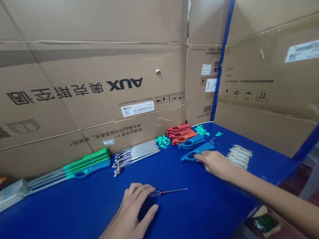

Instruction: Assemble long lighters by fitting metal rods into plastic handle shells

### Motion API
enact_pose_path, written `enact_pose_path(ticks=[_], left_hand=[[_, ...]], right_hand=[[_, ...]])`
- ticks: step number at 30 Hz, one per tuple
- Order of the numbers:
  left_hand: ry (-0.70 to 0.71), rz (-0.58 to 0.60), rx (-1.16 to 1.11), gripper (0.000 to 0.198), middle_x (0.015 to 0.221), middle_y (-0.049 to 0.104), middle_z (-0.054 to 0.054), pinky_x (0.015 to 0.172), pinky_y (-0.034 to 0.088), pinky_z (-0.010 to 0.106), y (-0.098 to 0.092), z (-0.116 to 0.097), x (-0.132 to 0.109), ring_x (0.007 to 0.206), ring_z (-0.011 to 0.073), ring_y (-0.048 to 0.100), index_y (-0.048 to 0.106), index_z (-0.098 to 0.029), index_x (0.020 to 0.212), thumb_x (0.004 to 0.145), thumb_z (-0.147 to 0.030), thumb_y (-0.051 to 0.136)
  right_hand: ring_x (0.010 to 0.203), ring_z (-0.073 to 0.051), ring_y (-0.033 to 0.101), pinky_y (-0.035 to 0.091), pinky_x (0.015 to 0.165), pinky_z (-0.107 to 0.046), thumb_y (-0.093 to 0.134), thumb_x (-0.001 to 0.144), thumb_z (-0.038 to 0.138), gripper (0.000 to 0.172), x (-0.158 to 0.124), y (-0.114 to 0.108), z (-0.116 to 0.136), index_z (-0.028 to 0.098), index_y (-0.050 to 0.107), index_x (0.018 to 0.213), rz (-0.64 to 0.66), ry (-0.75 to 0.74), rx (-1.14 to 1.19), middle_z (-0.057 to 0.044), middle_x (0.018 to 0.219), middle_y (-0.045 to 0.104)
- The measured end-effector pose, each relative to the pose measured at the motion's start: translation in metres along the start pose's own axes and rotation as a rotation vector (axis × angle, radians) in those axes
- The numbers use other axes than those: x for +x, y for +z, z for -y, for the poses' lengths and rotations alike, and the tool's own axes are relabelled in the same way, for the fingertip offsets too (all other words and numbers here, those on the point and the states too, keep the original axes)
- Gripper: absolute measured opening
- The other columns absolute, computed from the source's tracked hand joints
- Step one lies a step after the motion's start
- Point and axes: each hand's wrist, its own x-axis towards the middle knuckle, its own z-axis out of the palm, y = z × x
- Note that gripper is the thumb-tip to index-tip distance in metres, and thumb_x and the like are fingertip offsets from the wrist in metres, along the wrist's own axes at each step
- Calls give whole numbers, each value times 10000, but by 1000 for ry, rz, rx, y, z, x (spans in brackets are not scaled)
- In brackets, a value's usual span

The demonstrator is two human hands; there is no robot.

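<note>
My left hand (133, 207) rests on the blue table (73, 216) with fingers spread, its fingertips over the clear handle of a small screwdriver (168, 191) lying flat with its shaft pointing right. My right hand (215, 163) reaches forward, fingers on a blue plastic lighter shell (197, 151). Behind it lie another blue shell (191, 142) and a stack of red and orange shells (180, 132). A pile of clear parts (239, 156) sits just right of my right hand.
Metal tubes (136, 154) lie mid-table, green and blue long lighters (74, 168) at left, small green pieces (163, 141) near the back. Cardboard boxes (88, 66) wall the back and right. The table edge drops off at the right.
</note>
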Motion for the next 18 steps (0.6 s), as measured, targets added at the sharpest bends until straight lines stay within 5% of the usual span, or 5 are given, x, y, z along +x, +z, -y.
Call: enact_pose_path(ticks=[11, 15, 18], left_hand=[[-29, 106, 79, 303, 1197, 601, 36, 1008, 389, 538, -1, 5, 1, 1132, 253, 527, 541, -308, 1221, 946, -409, 462], [-65, -10, 186, 335, 1167, 622, 52, 953, 391, 526, -17, 31, 5, 1104, 269, 534, 530, -293, 1238, 938, -423, 454], [-243, -194, 327, 361, 1165, 627, 89, 896, 405, 505, -40, 66, 7, 1114, 310, 520, 563, -232, 1202, 904, -402, 449]], right_hand=[[861, -220, 571, 370, 675, -278, 390, 937, 118, 290, 21, 18, -21, 136, 670, 1009, 5, 18, -42, -136, 932, 603], [863, -230, 572, 399, 710, -293, 373, 951, 140, 310, 21, 21, -25, 136, 668, 1045, 0, 14, -46, -135, 922, 605], [896, -249, 575, 428, 748, -315, 354, 957, 148, 340, 18, 22, -28, 125, 634, 1148, -17, 8, -46, -146, 941, 611]])
